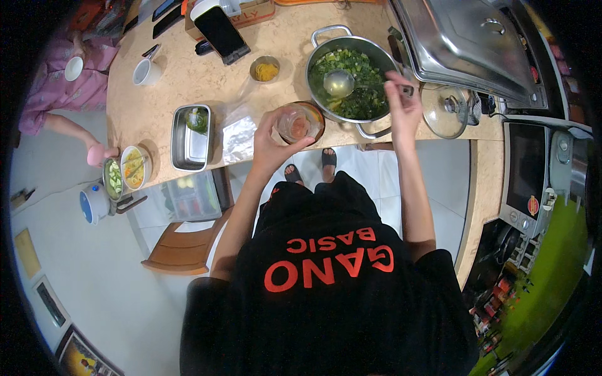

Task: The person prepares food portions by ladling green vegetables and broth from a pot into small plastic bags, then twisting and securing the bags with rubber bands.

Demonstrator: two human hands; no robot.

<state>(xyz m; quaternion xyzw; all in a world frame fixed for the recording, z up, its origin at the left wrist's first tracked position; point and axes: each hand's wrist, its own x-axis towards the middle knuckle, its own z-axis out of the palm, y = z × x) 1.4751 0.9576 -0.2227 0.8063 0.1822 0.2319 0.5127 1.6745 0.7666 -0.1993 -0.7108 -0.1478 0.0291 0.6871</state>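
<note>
My left hand [275, 141] is curled around a clear, thin-walled cup or plastic bag [299, 126] with something reddish-brown showing inside; which of the two it is I cannot tell. Beneath it, a brown-rimmed round dish [321, 123] is partly covered. A steel stock pot [314, 101] of chopped greens in broth stands just right of it. My right hand [405, 110] grips the handle end of a ladle [338, 83] at the pot's right rim. The ladle's bowl, with liquid in it, is over the greens.
Left of my hands are a flat plastic bag [240, 134], a steel tray [174, 136] holding a green bundle, and a small bowl of yellow food [266, 70]. A glass lid [444, 117] lies right of the pot. Across the left end, another person's arm [70, 127] reaches toward bowls.
</note>
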